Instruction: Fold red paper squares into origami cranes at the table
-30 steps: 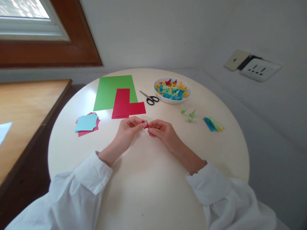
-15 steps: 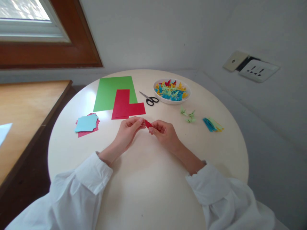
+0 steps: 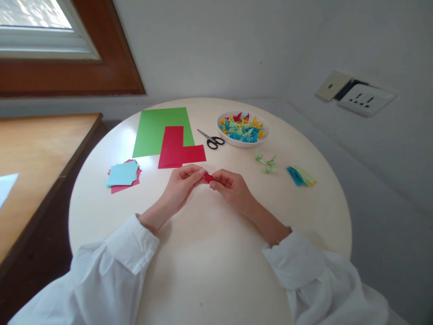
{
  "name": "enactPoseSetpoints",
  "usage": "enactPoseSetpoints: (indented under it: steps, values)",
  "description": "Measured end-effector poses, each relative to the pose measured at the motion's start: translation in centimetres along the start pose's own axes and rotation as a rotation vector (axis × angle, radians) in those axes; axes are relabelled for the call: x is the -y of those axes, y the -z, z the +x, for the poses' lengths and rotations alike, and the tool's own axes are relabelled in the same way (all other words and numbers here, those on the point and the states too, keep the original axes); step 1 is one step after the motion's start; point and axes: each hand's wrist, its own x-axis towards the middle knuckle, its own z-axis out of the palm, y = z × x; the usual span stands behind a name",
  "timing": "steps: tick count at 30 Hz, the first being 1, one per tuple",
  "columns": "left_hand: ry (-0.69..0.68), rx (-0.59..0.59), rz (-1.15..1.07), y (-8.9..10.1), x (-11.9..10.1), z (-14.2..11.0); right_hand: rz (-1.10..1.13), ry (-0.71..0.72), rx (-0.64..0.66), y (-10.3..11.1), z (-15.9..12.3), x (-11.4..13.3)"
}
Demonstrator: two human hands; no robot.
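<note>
A small folded red paper [image 3: 209,177] is pinched between my two hands, above the middle of the round white table [image 3: 206,253]. My left hand [image 3: 184,184] grips its left end with thumb and fingers. The right end is held by my right hand [image 3: 232,186], thumb in front and fingers curled behind. Fingertips hide part of the paper, so its exact folded shape is unclear. Just beyond my hands lies a piece of red paper [image 3: 172,146], L-shaped in outline, partly over a green sheet [image 3: 149,128].
Scissors [image 3: 212,141] with black handles lie beside a white bowl [image 3: 245,145] of colourful folded paper cranes. Several pale green cranes [image 3: 270,163] lie right of my hands, near folded paper strips [image 3: 301,176]. At left sits a stack of light blue and red squares [image 3: 123,174].
The red paper has turned slightly between my fingertips and looks more compact. My hands stay nearly in the same place; the whole view has shifted very slightly.
</note>
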Motion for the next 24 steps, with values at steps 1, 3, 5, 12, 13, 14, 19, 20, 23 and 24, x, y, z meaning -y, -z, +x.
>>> enactPoseSetpoints:
  steps: [1,3,5,12,13,14,19,20,23,24]
  values:
    - [0.0,-0.007,0.02,0.03,0.01,0.01,-0.002,0.001,0.005,-0.01,0.03,-0.03]
    - [-0.007,-0.032,0.062,0.09,0.07,0.05,-0.001,-0.001,-0.002,-0.05,0.09,-0.14]
    - [-0.026,-0.065,0.103,0.14,0.16,0.1,-0.01,-0.004,-0.046,-0.08,0.16,-0.3]
    - [-0.175,-0.096,0.374,0.15,0.53,0.07,-0.133,0.008,-0.042,-0.01,0.1,-0.52]
    - [-0.194,-0.088,0.408,0.18,0.59,0.04,-0.121,0.018,-0.037,-0.02,0.07,-0.47]
    - [-0.214,-0.082,0.438,0.23,0.65,0.02,-0.103,0.024,-0.029,-0.04,0.06,-0.41]
    - [-0.338,-0.05,0.553,0.43,0.76,0.0,-0.015,0.002,0.019,-0.1,0.12,-0.23]
    - [-0.357,-0.035,0.564,0.41,0.73,-0.01,-0.009,-0.002,0.023,-0.1,0.14,-0.22]
    - [-0.382,-0.021,0.585,0.29,0.62,-0.03,0.008,-0.017,0.023,-0.09,0.13,-0.18]
    - [-0.379,-0.03,0.591,0.26,0.59,-0.04,0.021,-0.023,0.024,-0.1,0.11,-0.17]
